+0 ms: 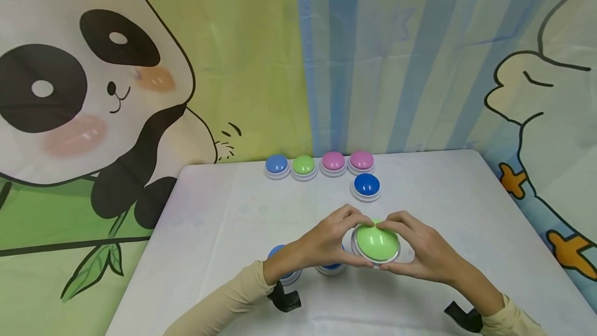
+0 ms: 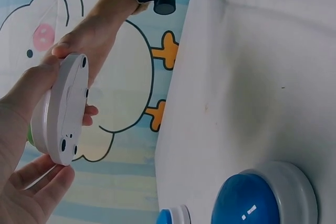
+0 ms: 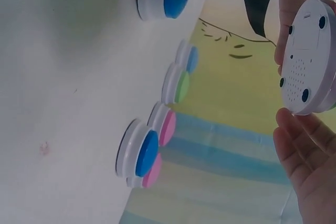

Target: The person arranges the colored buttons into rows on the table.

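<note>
My left hand (image 1: 333, 240) and my right hand (image 1: 426, 248) together hold a round push button with a green dome (image 1: 377, 244) and a white base, above the white table. The thumbs and fingers of each hand pinch its rim from either side. In both wrist views the white base's underside (image 3: 302, 59) shows, with dark round feet and small holes; its green dome is mostly turned out of sight there. Below my left hand sits a dark blue button (image 1: 331, 268), partly hidden by it. A lighter blue button (image 1: 291, 277) is partly covered by my left wrist.
Along the table's far edge stand a light blue button (image 1: 277, 164), a green button (image 1: 303, 165) and two pink buttons (image 1: 333, 161). Just in front of the right pink one is a dark blue button (image 1: 366, 184). Behind the table (image 1: 224, 211) hangs a printed cloth (image 1: 252, 66).
</note>
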{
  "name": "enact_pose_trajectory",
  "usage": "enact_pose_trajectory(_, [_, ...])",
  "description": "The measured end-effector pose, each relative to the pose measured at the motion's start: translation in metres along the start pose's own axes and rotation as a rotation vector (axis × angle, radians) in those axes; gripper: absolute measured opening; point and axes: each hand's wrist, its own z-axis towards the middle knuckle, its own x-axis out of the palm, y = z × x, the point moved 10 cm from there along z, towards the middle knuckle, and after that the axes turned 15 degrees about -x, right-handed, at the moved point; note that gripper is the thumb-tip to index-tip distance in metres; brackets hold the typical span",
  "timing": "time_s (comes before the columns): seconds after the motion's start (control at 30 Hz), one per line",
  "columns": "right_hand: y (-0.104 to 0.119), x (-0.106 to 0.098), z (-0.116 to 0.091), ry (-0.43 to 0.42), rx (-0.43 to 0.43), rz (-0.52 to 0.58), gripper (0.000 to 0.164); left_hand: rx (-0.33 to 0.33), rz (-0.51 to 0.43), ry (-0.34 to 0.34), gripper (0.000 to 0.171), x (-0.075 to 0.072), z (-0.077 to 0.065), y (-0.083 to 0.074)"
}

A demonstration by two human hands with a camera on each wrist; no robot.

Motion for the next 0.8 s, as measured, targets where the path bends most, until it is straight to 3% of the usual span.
enact_pose_trajectory(0.23, [-0.006, 0.004, -0.01, 0.017, 0.021, -0.012, 0.073, -0.028, -0.006, 0.025, 0.072, 0.014, 0.004, 0.004])
enact_pose_trajectory(0.43, [-0.015, 0.019, -0.023, 0.041, 0.039, -0.031, 0.072, -0.061, 0.078, 0.041, 0.071, 0.029, 0.006, 0.013])
enact_pose_trajectory(0.8, [-0.025, 0.04, -0.04, 0.087, 0.081, -0.01, 0.065, -0.169, 0.158, 0.15, 0.073, 0.063, 0.009, 0.034])
